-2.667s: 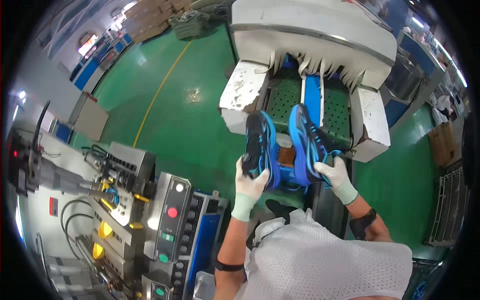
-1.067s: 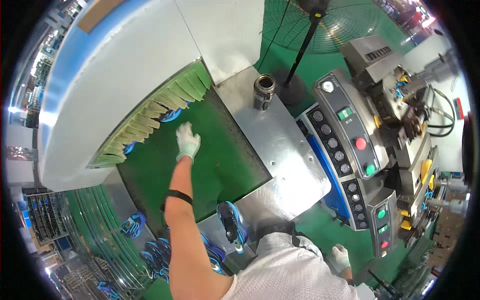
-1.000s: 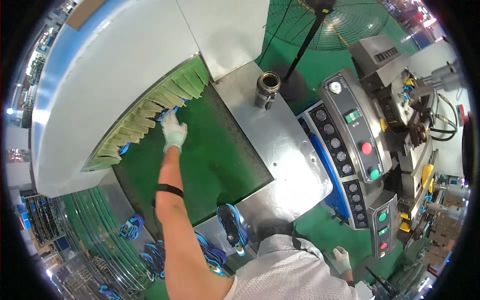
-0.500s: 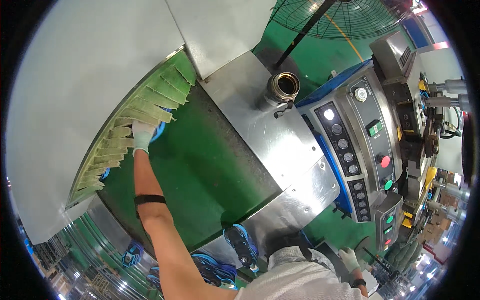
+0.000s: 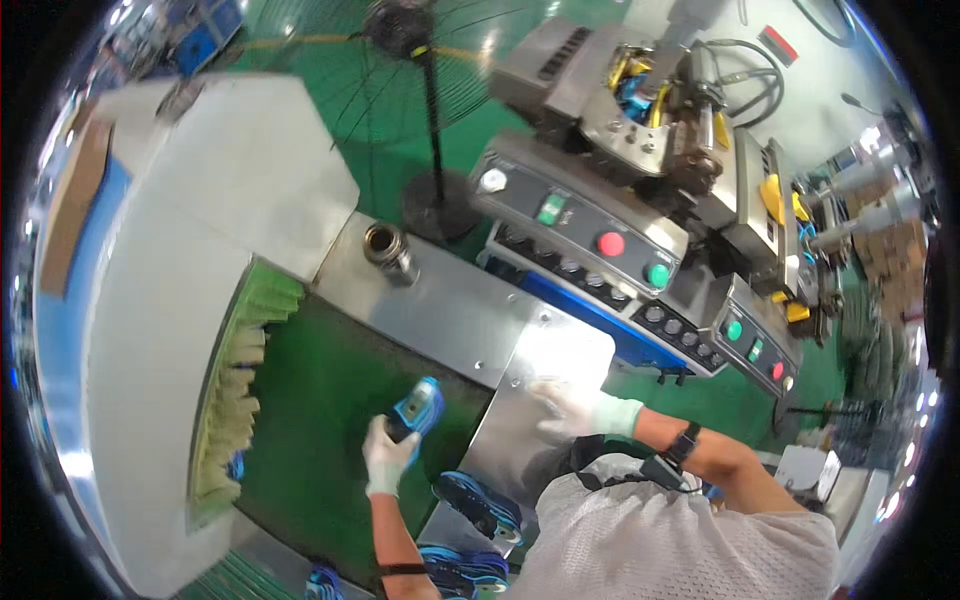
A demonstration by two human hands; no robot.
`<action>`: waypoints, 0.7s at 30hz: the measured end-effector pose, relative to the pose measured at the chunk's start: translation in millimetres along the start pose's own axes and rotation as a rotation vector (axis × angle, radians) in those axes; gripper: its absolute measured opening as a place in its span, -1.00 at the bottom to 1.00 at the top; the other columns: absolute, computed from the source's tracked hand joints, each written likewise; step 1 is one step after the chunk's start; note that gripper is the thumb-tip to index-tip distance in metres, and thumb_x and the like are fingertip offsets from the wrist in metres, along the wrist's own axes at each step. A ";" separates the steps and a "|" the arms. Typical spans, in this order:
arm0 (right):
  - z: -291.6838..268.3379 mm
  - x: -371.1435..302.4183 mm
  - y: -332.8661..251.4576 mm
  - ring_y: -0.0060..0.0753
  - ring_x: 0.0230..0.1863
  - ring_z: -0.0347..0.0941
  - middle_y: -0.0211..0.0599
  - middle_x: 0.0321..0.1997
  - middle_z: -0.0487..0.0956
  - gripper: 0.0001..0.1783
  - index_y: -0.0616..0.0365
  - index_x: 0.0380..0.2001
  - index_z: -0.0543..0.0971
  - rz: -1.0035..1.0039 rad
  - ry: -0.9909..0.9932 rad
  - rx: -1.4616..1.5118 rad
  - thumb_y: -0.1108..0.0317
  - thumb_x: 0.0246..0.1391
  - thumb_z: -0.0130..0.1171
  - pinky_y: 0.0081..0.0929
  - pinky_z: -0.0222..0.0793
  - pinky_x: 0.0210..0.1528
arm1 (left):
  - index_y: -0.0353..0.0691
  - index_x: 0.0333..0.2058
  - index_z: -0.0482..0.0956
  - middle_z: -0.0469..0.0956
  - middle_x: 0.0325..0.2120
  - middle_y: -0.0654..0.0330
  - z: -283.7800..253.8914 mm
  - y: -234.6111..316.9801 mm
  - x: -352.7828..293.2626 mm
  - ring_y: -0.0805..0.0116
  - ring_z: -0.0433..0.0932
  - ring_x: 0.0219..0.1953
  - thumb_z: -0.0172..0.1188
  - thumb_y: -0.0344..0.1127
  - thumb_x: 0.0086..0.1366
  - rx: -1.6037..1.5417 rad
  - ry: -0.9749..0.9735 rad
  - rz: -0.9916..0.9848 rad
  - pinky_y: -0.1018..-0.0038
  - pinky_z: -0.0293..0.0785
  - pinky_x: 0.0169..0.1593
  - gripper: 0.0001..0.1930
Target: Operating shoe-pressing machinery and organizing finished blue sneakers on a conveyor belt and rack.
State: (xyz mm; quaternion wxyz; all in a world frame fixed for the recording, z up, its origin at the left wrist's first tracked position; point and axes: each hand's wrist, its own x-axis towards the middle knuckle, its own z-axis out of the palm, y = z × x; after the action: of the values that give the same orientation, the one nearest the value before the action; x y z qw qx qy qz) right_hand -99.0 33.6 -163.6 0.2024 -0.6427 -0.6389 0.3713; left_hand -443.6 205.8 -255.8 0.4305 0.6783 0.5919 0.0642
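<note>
My left hand (image 5: 388, 455), in a white glove, is closed around the near end of a blue-and-black shoe upper (image 5: 418, 408) above the green conveyor belt (image 5: 330, 440). My right hand (image 5: 572, 408), also gloved, is over the steel ledge (image 5: 460, 310) beside the belt; motion smears its fingers, and nothing shows in it. Close to my body, more shoe uppers (image 5: 480, 505) lie stacked along the belt's edge. Behind the green fabric strip curtain (image 5: 228, 400), a bit of blue shows on the belt, mostly hidden.
An open metal flask (image 5: 392, 252) stands on the far part of the ledge. Beyond are a machine control panel (image 5: 590, 235) with coloured buttons and a floor fan (image 5: 432, 150). The white machine housing (image 5: 170, 330) rises on the left.
My left hand has come out from the strip curtain and now holds a shoe upper over the belt. My right hand has moved in from the far right to the ledge. The view has turned rightward.
</note>
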 end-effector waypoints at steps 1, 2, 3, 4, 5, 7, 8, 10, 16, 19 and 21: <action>6.0 7.8 -0.3 0.15 0.20 0.37 0.13 0.17 0.43 -0.38 0.26 0.10 0.45 -0.194 0.076 -0.101 0.09 0.07 0.30 -0.10 0.39 0.12 | -0.26 -0.13 0.51 0.59 -0.22 0.00 5.4 30.4 -18.1 0.03 0.58 -0.13 0.54 -0.26 -0.12 0.027 -0.129 0.027 0.20 0.48 0.00 -0.44; 2.4 16.6 -12.3 0.15 0.20 0.37 0.13 0.17 0.43 -0.38 0.26 0.10 0.45 -0.197 0.119 -0.103 0.09 0.07 0.30 -0.10 0.39 0.12 | -0.24 -0.17 0.52 0.59 -0.24 0.01 14.5 53.8 -31.8 0.02 0.57 -0.13 0.54 -0.24 -0.13 0.135 -0.147 0.220 0.19 0.48 -0.01 -0.47; -4.7 24.4 -25.9 0.15 0.13 0.42 0.13 0.10 0.48 -0.39 0.24 0.05 0.47 -0.237 -0.005 -0.209 0.06 0.03 0.32 -0.09 0.41 0.07 | -0.23 -0.21 0.53 0.59 -0.25 0.01 24.2 76.6 -44.6 0.00 0.56 -0.14 0.54 -0.23 -0.13 0.245 -0.164 0.408 0.17 0.48 -0.02 -0.50; -13.7 23.0 -33.7 0.15 0.07 0.48 0.13 0.04 0.53 -0.40 0.22 -0.01 0.48 -0.265 -0.128 -0.316 0.04 -0.01 0.34 -0.09 0.44 0.02 | -0.22 -0.21 0.52 0.58 -0.25 0.01 30.4 112.7 -55.4 -0.03 0.55 -0.13 0.53 -0.22 -0.12 0.257 -0.219 0.552 0.16 0.47 -0.02 -0.50; -23.2 12.8 -33.8 0.15 0.07 0.48 0.13 0.04 0.53 -0.40 0.22 -0.01 0.48 -0.255 -0.086 -0.318 0.04 -0.01 0.34 -0.09 0.44 0.02 | -0.21 -0.21 0.51 0.58 -0.25 0.01 38.1 150.3 -61.7 -0.06 0.54 -0.12 0.52 -0.22 -0.11 0.268 -0.282 0.699 0.14 0.47 -0.02 -0.51; -38.5 -6.7 -30.4 0.15 -0.09 0.56 0.10 -0.15 0.61 -0.40 0.22 -0.09 0.49 0.042 -0.274 -0.004 0.00 -0.08 0.36 -0.11 0.48 -0.09 | -0.20 -0.09 0.50 0.58 -0.22 0.03 51.3 195.9 -69.9 -0.03 0.55 -0.10 0.54 -0.21 -0.12 0.307 -0.334 0.787 0.19 0.51 -0.06 -0.41; -45.4 -21.1 -13.9 0.17 -0.22 0.59 0.06 -0.29 0.64 -0.38 0.20 -0.06 0.49 0.061 -0.176 0.039 -0.03 -0.08 0.34 -0.12 0.50 -0.16 | -0.19 -0.05 0.48 0.58 -0.17 0.03 51.4 220.9 -70.8 -0.05 0.53 -0.05 0.53 -0.19 -0.10 0.298 -0.392 0.760 0.15 0.47 0.05 -0.38; -67.3 -44.3 6.1 0.01 -0.27 0.59 0.03 -0.42 0.61 -0.37 0.23 -0.10 0.50 0.122 -0.103 0.115 -0.08 -0.06 0.33 -0.16 0.47 -0.20 | -0.19 0.05 0.47 0.55 -0.03 0.01 62.4 253.6 -64.3 -0.03 0.49 0.09 0.52 -0.23 -0.05 0.285 -0.290 1.025 0.13 0.36 0.22 -0.34; -157.8 -145.0 34.3 -0.65 -0.58 0.26 -0.55 -0.66 0.42 -0.59 0.19 -0.58 0.58 0.360 0.297 0.828 0.07 -0.05 0.46 -0.56 0.20 -0.53 | -0.37 0.12 0.43 0.48 0.09 -0.12 72.8 416.1 -45.0 -0.07 0.46 0.14 0.26 -0.46 0.22 -0.063 0.050 1.155 0.19 0.36 0.23 -0.52; -173.8 -195.9 82.3 -0.72 -0.56 0.31 -0.55 -0.60 0.46 -0.69 0.24 -0.47 0.63 0.448 0.368 1.278 0.19 -0.04 0.45 -0.63 0.14 -0.56 | -0.39 0.13 0.41 0.48 0.08 -0.14 107.2 484.6 8.7 -0.05 0.46 0.14 0.11 -0.48 0.33 -0.091 0.066 1.129 0.24 0.35 0.24 -0.60; -164.2 -213.1 111.4 -0.61 -0.42 0.51 -0.34 -0.33 0.64 -0.58 0.35 -0.12 0.62 0.258 0.577 1.519 0.36 -0.06 0.43 -0.68 0.35 -0.42 | -0.39 0.16 0.38 0.47 0.08 -0.13 148.1 525.0 69.7 -0.04 0.45 0.14 0.07 -0.43 0.36 -0.070 0.008 1.119 0.23 0.35 0.24 -0.60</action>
State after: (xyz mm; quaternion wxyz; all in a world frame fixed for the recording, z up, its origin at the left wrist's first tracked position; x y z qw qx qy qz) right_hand 116.2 -149.6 -93.3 0.6940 -0.4691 -0.0573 0.5432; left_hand 57.7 227.9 -30.7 0.3508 0.8742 0.1408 0.3049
